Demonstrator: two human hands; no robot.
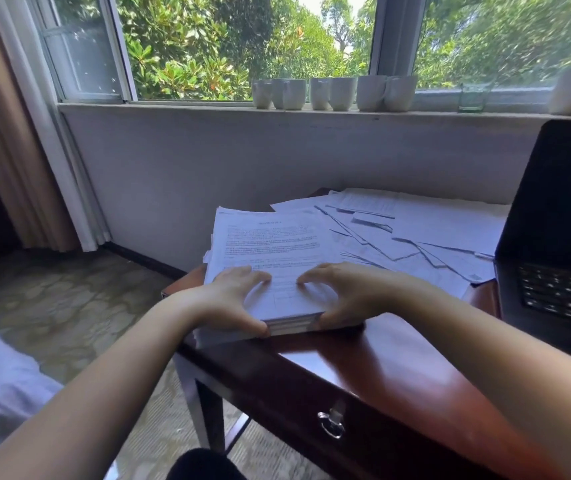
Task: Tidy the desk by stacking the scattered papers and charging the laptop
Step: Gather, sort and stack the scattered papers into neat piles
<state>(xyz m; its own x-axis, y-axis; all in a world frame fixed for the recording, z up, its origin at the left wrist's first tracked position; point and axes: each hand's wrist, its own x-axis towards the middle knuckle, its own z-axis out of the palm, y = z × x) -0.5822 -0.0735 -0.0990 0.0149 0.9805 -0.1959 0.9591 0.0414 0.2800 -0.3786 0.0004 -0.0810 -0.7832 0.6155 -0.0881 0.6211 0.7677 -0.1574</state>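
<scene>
A thick stack of printed papers [273, 244] lies at the near left corner of the dark wooden desk [391, 362]. My left hand [235, 303] grips its near left edge, thumb on the front side and fingers on the top sheet. My right hand [339, 292] grips the near right edge the same way. More loose papers [426, 233] lie scattered and overlapping behind and right of the stack. An open black laptop [557, 244] stands at the right edge of the view, its keyboard partly visible. No charger or cable is in view.
Several white mugs [336, 93] and a small green glass [472, 97] stand on the windowsill behind the desk. A drawer with a metal pull [332, 422] faces me. A curtain [17, 140] hangs at the left above a patterned floor.
</scene>
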